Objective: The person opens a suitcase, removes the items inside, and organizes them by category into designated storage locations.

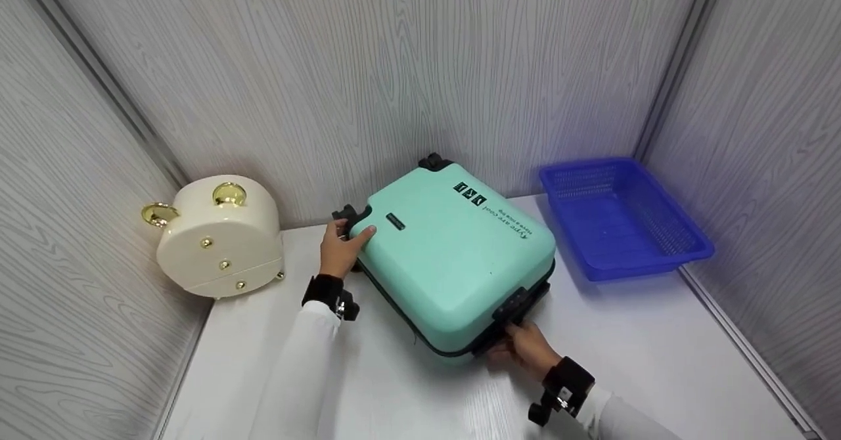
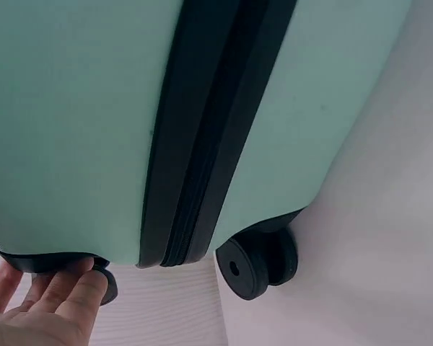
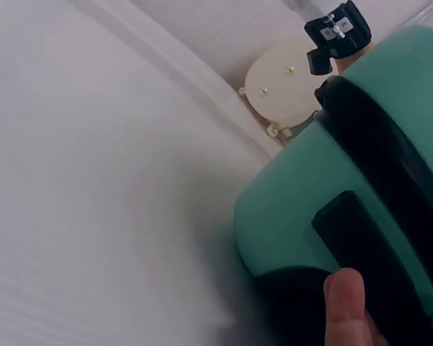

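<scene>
A mint-green suitcase (image 1: 453, 249) with black trim lies tilted on the white table, its wheeled end toward the back wall. At its left rear corner, my left hand (image 1: 341, 251) grips the shell beside a black wheel; in the left wrist view the fingers of that hand (image 2: 54, 306) curl round the corner by one wheel, while another wheel (image 2: 251, 263) stands free. My right hand (image 1: 525, 348) holds the near end by the black handle, with some fingers hidden underneath. In the right wrist view the thumb (image 3: 345, 303) lies against the black handle (image 3: 368, 259).
A cream rounded case (image 1: 223, 243) with gold knobs and gold rings stands at the left by the wall. At the right back sits a blue plastic basket (image 1: 621, 272). Wood-grain panels (image 1: 394, 66) rise behind and on both sides of the table (image 1: 631, 348).
</scene>
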Demonstrator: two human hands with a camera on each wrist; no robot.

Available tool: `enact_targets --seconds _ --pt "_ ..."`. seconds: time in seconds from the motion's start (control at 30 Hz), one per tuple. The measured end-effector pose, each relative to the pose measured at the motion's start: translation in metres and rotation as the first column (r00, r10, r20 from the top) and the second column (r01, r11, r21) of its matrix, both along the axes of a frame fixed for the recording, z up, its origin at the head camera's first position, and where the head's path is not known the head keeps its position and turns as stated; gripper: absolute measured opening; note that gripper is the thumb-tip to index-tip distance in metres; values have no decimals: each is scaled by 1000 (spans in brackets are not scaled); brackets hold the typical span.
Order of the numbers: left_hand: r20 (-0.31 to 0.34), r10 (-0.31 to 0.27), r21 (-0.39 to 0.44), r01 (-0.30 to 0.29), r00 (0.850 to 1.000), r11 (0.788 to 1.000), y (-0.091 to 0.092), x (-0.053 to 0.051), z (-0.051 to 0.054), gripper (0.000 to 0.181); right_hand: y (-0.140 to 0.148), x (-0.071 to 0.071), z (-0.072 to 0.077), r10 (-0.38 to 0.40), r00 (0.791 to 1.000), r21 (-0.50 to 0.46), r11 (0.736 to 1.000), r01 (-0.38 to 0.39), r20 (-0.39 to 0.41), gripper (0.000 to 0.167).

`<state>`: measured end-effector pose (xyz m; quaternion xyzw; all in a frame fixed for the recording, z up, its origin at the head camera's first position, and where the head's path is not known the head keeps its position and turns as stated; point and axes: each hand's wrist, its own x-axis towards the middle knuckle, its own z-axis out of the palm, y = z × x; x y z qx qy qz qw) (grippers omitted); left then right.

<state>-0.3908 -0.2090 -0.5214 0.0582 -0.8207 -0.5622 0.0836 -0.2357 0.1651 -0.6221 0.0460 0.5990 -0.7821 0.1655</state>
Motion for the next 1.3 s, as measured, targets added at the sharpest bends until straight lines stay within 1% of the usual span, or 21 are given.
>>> enact_targets --seconds 0.07,0.17,0.27,0.37,0.43,0.53,0.63,0.7,0.8,0.87,0.97,1.03,1.1,1.2,1.27,1.3 --pt "0 -3 -28 3 1000 1000 -2 3 0 84 4 -4 1 -7 1000 25 1000 7 0 48" --pt "-5 -3 -80 2 1000 997 -1 12 1 82 13 -13 2 -36 999 60 998 35 9 45" --pt "-18 -1 -122 -1 1000 993 2 26 2 78 26 -25 2 -72 997 107 992 70 20 38" --pt "-29 14 -160 -18 999 987 5 41 2 72 37 -36 3 -96 995 160 983 91 21 31" --pt "-26 27 -175 -31 999 984 8 51 2 70 44 -42 4 -112 993 191 976 106 22 27" --pt "-9 50 -180 -51 999 982 12 64 3 69 51 -52 6 -129 991 208 971 121 26 25" --pt "-4 70 -174 -69 998 982 16 77 6 69 55 -61 9 -151 988 208 968 142 30 24" --pt "-8 71 -169 -72 997 983 19 84 8 68 57 -66 11 -172 985 223 961 162 29 24" --pt "-17 72 -174 -74 997 982 25 94 7 66 61 -71 16 -207 978 242 950 196 21 23" --pt "-26 78 -185 -82 997 979 30 100 5 66 63 -74 18 -214 977 234 950 207 4 26" --pt "-56 94 -206 -104 994 973 38 112 4 64 66 -80 20 -213 977 196 957 215 -32 39" --pt "-78 99 -225 -114 992 968 44 119 4 61 69 -83 20 -210 976 188 958 217 -55 46" --pt "-97 89 -249 -111 991 962 51 127 3 58 73 -87 19 -218 973 207 951 229 -74 47" --pt "-127 66 -301 -102 990 948 60 139 2 54 80 -92 17 -231 968 238 939 247 -95 47" --pt "-156 42 -346 -94 987 933 65 146 3 50 86 -94 16 -238 966 245 935 257 -103 49" --pt "-172 31 -374 -94 985 923 66 149 3 48 88 -95 16 -242 965 241 935 260 -103 49"
